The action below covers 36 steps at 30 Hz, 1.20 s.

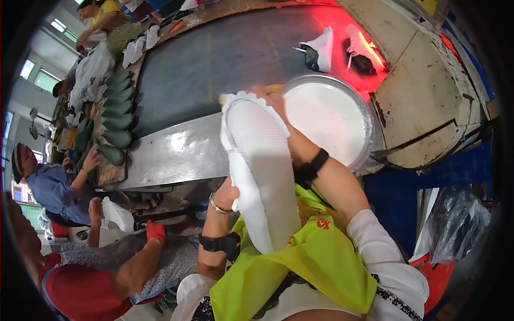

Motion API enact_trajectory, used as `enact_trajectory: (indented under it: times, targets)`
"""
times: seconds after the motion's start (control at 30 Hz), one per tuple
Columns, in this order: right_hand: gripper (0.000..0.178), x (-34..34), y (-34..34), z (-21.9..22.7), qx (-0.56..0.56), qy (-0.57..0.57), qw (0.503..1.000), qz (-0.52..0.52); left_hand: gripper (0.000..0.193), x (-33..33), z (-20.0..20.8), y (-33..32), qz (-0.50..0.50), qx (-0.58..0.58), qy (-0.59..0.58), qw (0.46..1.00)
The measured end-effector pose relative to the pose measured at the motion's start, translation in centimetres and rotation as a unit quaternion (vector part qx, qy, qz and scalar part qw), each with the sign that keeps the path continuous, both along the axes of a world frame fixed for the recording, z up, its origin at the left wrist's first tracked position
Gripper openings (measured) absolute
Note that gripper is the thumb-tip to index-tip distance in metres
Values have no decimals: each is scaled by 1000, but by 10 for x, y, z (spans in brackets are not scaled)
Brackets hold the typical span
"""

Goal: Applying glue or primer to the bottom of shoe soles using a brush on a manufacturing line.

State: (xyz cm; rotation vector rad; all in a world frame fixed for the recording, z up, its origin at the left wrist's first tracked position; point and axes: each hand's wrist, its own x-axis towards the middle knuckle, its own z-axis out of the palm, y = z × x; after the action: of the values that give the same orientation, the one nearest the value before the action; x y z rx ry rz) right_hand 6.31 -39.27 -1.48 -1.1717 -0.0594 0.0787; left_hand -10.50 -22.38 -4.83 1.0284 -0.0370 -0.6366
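A white shoe sole (pixel 262 176) with a raised, scalloped rim at its far end is held up in front of my chest. My left hand (pixel 228 193) grips it by the left side, thumb on the edge. Behind the far end, my right hand (pixel 270 101) is closed around a wooden-handled brush (pixel 276 88), mostly hidden by the sole. Just right of that hand stands a round tub (pixel 326 117) of white liquid.
A dark conveyor belt (pixel 214 64) carries two white shoe uppers (pixel 321 51) (pixel 361 51), one under red light. Green soles (pixel 116 122) line a wooden board at left. Co-workers sit at left, one with a red glove (pixel 156 231). A metal housing (pixel 423 101) stands at right.
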Motion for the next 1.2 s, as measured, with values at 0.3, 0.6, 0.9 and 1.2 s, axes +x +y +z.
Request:
enact_trajectory:
  times: [0.3,0.6,0.9,1.2]
  targets:
    - [19,9,-69,86,-184,-232,919,-260,77,0,95,-48,-47,191,-122,973]
    - [17,-52,36,111,-573,-417,705,-23,92,0,118,-61,-43,420,-154,893]
    - [21,-4,-26,111,-479,-486,662,-309,95,-17,124,-47,9,417,-175,892]
    - [13,-44,-87,129,-237,-268,910,-209,83,-12,65,-9,63,279,-153,946]
